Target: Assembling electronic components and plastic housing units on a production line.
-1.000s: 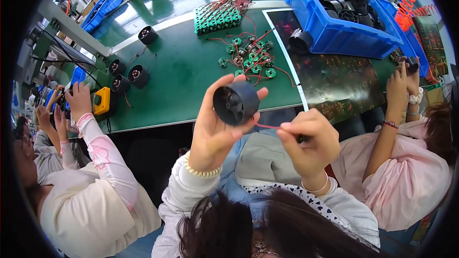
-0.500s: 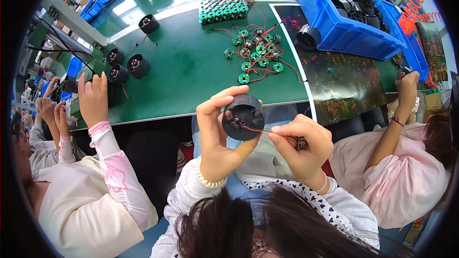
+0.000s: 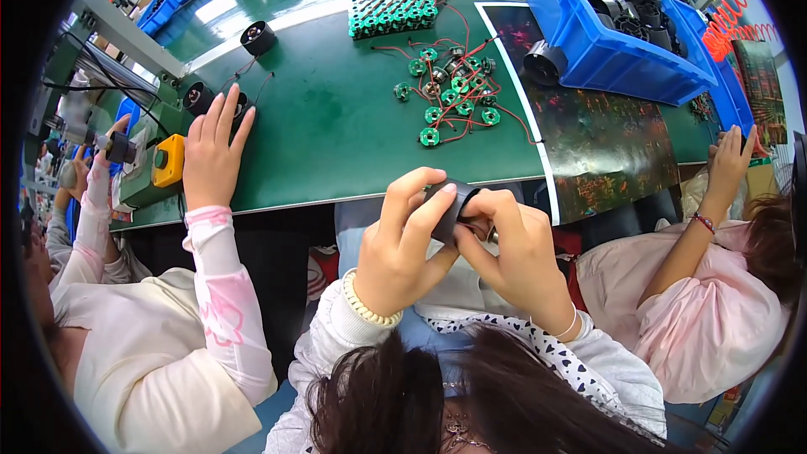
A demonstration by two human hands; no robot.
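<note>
Just past the table's near edge, my left hand (image 3: 405, 231) is closed around a black round fan housing (image 3: 445, 212), turned on its side so its opening faces right. My right hand (image 3: 517, 252) is closed at that opening, with thumb and fingertips partly inside it. A small metal motor part (image 3: 493, 236) shows between the right fingers, mostly hidden by them. The red and black wire is out of sight inside the housing or behind the fingers.
Green circuit boards with red wires (image 3: 454, 97) lie loose on the green table (image 3: 328, 118), before a stacked block of boards (image 3: 393, 13). A blue bin (image 3: 630, 59) of black housings stands right, a loose housing (image 3: 545, 63) beside it. Co-workers' hands (image 3: 214, 151) are on both sides.
The housing has tipped from facing me to lying on its side. My right hand has moved left from the wire to the opening. The left co-worker's hand has moved right over the housings.
</note>
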